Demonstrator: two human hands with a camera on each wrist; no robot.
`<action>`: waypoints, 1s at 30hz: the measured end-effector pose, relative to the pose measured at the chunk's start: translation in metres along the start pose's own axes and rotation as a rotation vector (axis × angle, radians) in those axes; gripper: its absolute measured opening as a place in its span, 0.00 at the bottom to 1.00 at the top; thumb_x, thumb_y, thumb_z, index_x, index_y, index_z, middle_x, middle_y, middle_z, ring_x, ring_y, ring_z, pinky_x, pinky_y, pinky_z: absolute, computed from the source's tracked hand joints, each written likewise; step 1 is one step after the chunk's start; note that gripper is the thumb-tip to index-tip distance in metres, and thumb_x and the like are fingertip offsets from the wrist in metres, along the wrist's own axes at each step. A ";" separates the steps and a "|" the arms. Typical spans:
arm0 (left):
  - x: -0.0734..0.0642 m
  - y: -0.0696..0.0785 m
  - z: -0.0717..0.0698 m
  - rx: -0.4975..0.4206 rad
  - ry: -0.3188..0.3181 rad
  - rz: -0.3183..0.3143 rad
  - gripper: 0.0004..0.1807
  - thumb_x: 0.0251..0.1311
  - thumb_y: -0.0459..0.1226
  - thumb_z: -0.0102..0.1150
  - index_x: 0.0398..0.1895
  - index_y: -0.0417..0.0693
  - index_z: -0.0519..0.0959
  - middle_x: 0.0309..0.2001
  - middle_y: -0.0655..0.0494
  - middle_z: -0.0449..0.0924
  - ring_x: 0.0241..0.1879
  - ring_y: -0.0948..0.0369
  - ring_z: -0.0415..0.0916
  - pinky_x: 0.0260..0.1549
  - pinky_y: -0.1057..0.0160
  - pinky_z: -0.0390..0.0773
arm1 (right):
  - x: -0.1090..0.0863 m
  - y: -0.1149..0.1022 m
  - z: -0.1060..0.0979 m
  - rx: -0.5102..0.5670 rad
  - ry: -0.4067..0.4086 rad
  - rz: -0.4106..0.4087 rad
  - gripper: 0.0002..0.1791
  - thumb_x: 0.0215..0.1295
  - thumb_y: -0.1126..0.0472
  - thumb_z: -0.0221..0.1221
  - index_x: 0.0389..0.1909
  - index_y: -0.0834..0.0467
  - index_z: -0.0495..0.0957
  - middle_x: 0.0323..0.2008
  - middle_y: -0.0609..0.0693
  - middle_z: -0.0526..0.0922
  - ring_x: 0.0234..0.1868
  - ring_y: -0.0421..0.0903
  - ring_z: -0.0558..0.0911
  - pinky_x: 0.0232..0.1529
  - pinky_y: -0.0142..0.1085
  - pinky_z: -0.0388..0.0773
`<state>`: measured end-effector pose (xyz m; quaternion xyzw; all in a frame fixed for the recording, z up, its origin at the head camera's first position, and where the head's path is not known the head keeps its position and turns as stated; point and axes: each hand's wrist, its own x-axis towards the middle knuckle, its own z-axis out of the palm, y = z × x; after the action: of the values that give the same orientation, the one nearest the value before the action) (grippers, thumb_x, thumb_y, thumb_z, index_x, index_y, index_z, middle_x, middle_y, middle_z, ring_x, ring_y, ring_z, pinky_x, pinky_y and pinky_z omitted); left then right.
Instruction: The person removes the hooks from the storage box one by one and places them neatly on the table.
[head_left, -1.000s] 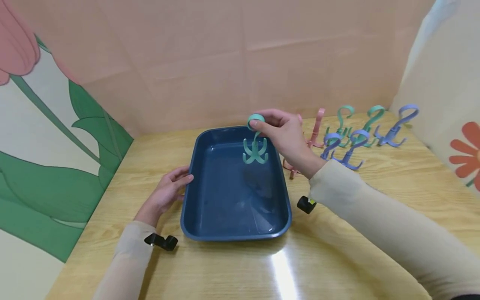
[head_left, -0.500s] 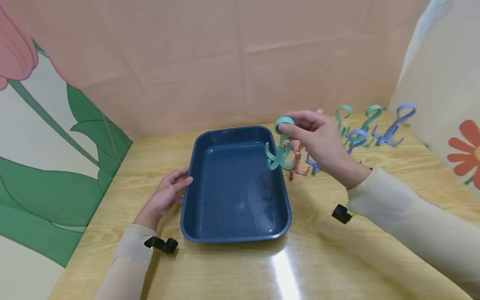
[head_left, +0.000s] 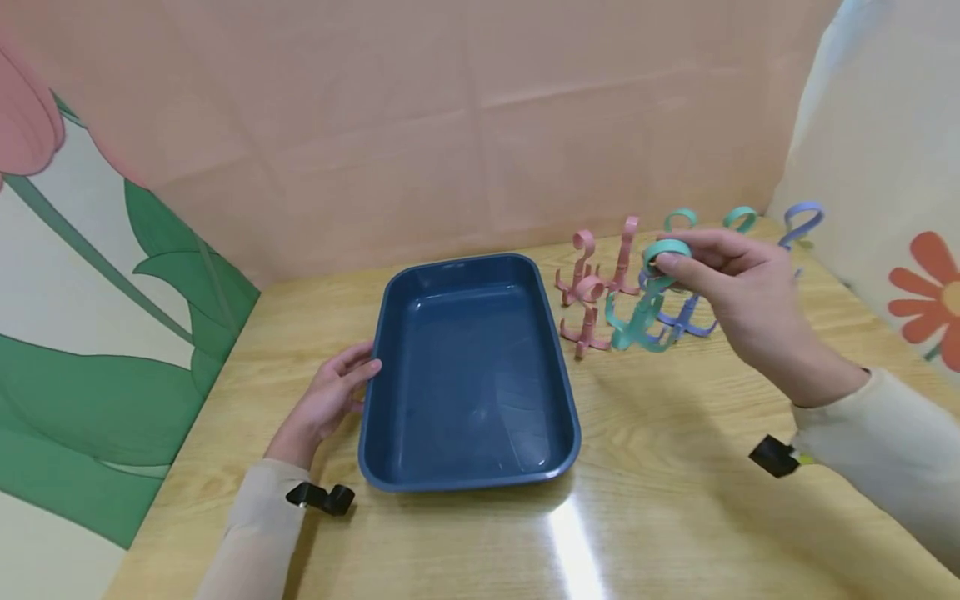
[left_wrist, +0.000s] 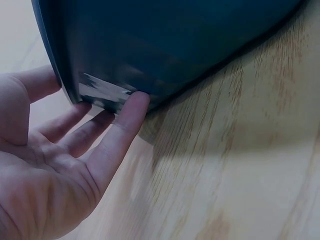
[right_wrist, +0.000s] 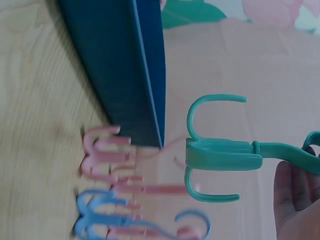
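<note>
In the head view, my right hand (head_left: 757,300) pinches the curled top of a green four-prong hook hanger (head_left: 641,321). The hanger is held over the right side of the table, prongs down, in front of blue-purple hangers (head_left: 686,317). Its central stem and curved prongs show large in the right wrist view, where the hand (right_wrist: 300,200) is partly cut off. My left hand (head_left: 333,392) holds the left side of a deep blue tray (head_left: 372,400). In the left wrist view, the thumb is at the rim and the fingers (left_wrist: 120,135) lie against the outer wall.
Several pink hook hangers (head_left: 585,329) stand just right of the tray. Behind my right hand are more green hangers (head_left: 680,218) and a purple one (head_left: 804,221), partly hidden. A pink cloth backdrop (head_left: 480,150) rises behind the wooden table (head_left: 465,542).
My right hand has carried the green hanger rightward, from above the tray to over the table beside the pink hangers. My left hand has stayed at the tray's left side.
</note>
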<state>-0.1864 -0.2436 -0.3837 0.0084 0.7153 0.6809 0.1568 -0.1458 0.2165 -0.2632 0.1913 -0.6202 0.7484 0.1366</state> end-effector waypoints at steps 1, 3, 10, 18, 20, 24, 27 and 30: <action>-0.001 0.000 0.000 0.003 0.003 -0.002 0.31 0.60 0.46 0.58 0.66 0.50 0.63 0.61 0.46 0.68 0.53 0.52 0.72 0.35 0.51 0.78 | -0.001 0.000 -0.005 0.012 0.009 -0.012 0.14 0.58 0.78 0.55 0.46 0.77 0.73 0.35 0.59 0.84 0.34 0.47 0.83 0.38 0.34 0.78; -0.002 -0.001 -0.001 0.002 0.008 -0.004 0.32 0.59 0.47 0.59 0.66 0.51 0.64 0.61 0.47 0.68 0.53 0.53 0.73 0.36 0.51 0.78 | -0.005 0.001 -0.016 0.065 0.011 -0.026 0.15 0.58 0.81 0.52 0.48 0.79 0.71 0.36 0.60 0.83 0.35 0.48 0.83 0.39 0.35 0.78; -0.002 -0.002 0.000 -0.005 0.002 0.004 0.31 0.59 0.47 0.59 0.65 0.52 0.65 0.60 0.48 0.69 0.53 0.53 0.73 0.36 0.50 0.78 | -0.021 0.007 -0.058 0.081 0.059 -0.028 0.18 0.59 0.83 0.49 0.51 0.80 0.68 0.40 0.63 0.82 0.36 0.50 0.83 0.41 0.36 0.78; -0.003 -0.001 0.000 -0.013 0.007 -0.002 0.31 0.60 0.47 0.58 0.66 0.51 0.64 0.61 0.48 0.69 0.53 0.54 0.73 0.37 0.49 0.78 | -0.032 0.011 -0.097 -0.090 0.205 -0.022 0.20 0.56 0.80 0.56 0.51 0.78 0.70 0.39 0.59 0.83 0.34 0.46 0.84 0.37 0.31 0.78; -0.003 -0.001 0.000 -0.016 0.009 -0.007 0.31 0.60 0.46 0.58 0.66 0.51 0.64 0.61 0.48 0.69 0.52 0.54 0.73 0.37 0.50 0.78 | -0.032 0.012 -0.106 -0.119 0.230 -0.019 0.20 0.55 0.79 0.57 0.50 0.78 0.71 0.38 0.58 0.84 0.33 0.45 0.84 0.36 0.31 0.78; -0.003 -0.001 -0.001 -0.018 0.014 -0.018 0.29 0.61 0.46 0.57 0.65 0.52 0.65 0.60 0.48 0.69 0.52 0.55 0.73 0.37 0.51 0.78 | -0.029 0.016 -0.122 -0.180 0.256 0.011 0.20 0.55 0.76 0.60 0.50 0.76 0.72 0.38 0.56 0.84 0.32 0.43 0.84 0.34 0.29 0.78; -0.003 0.000 -0.001 -0.016 0.020 -0.020 0.29 0.62 0.45 0.57 0.65 0.52 0.65 0.60 0.49 0.69 0.52 0.55 0.74 0.36 0.51 0.78 | -0.025 0.020 -0.133 -0.173 0.266 0.038 0.20 0.54 0.75 0.61 0.49 0.76 0.73 0.37 0.55 0.84 0.32 0.43 0.84 0.33 0.29 0.78; -0.002 -0.001 0.000 -0.019 0.017 -0.018 0.29 0.61 0.46 0.57 0.65 0.53 0.65 0.60 0.49 0.70 0.52 0.55 0.74 0.37 0.50 0.78 | -0.021 0.027 -0.144 -0.160 0.262 0.060 0.20 0.54 0.75 0.61 0.50 0.75 0.73 0.36 0.55 0.85 0.32 0.43 0.84 0.33 0.30 0.78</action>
<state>-0.1847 -0.2445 -0.3838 -0.0052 0.7102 0.6863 0.1567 -0.1554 0.3533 -0.3191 0.0619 -0.6603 0.7188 0.2085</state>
